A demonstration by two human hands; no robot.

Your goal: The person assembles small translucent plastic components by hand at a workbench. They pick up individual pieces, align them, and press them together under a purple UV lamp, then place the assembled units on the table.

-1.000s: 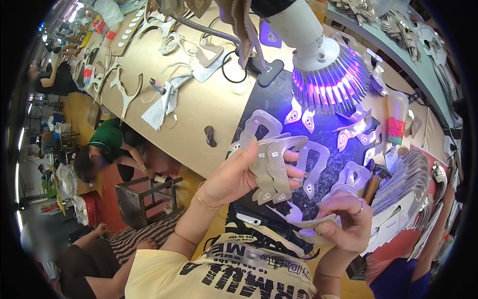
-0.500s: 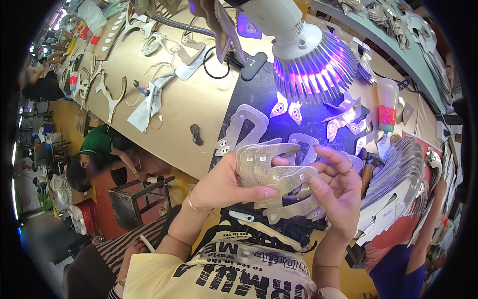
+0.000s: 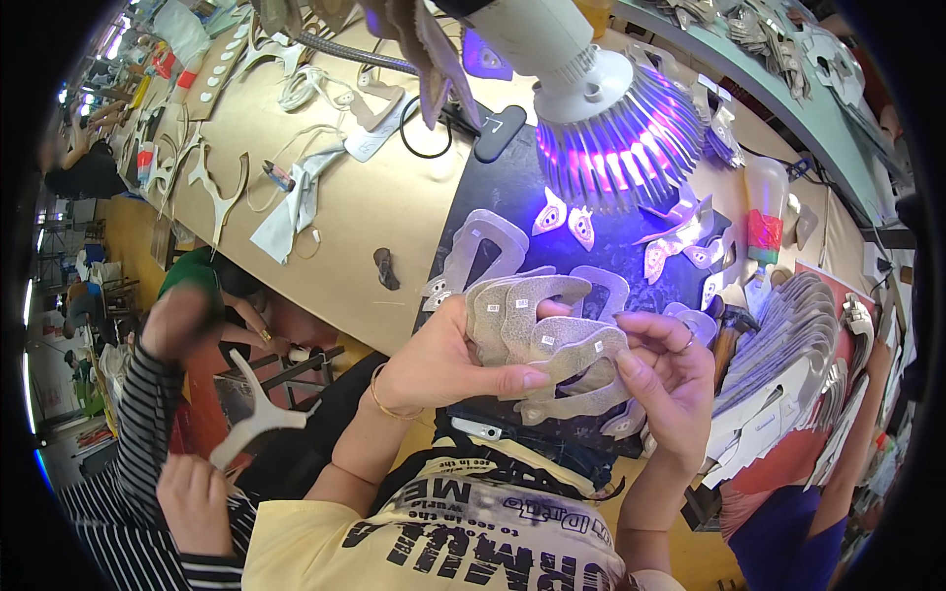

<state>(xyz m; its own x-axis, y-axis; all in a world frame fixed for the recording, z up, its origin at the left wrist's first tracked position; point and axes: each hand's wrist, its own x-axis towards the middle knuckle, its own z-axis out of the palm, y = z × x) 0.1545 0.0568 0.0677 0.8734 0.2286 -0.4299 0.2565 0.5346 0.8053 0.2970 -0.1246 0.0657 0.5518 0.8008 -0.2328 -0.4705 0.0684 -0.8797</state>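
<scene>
Several grey speckled shoe-upper pieces (image 3: 530, 315) with small white labels are fanned out in my left hand (image 3: 429, 355), its thumb across their lower edge. Thumb and fingertips of my right hand (image 3: 665, 379) close on the right end of the front piece; its other fingers are curled. Another grey piece (image 3: 498, 236) lies on the black mat (image 3: 512, 177), beyond the held stack. Two small pale pieces with dark eyelet holes (image 3: 551, 212) rest on the mat under a finned lamp (image 3: 621, 138) giving purple light.
To the right stands a dense row of grey upper pieces (image 3: 788, 335), near a bottle with a red band (image 3: 766, 222). White cut pieces and a cloth (image 3: 296, 212) are on the tan table (image 3: 365, 236). A person in striped sleeves (image 3: 138, 473) holds a pale forked piece (image 3: 254, 409) at left.
The held pieces have shifted slightly in my hands, which stay nearly in place. At left, the person in stripes has raised an arm, and a pale forked piece now shows there.
</scene>
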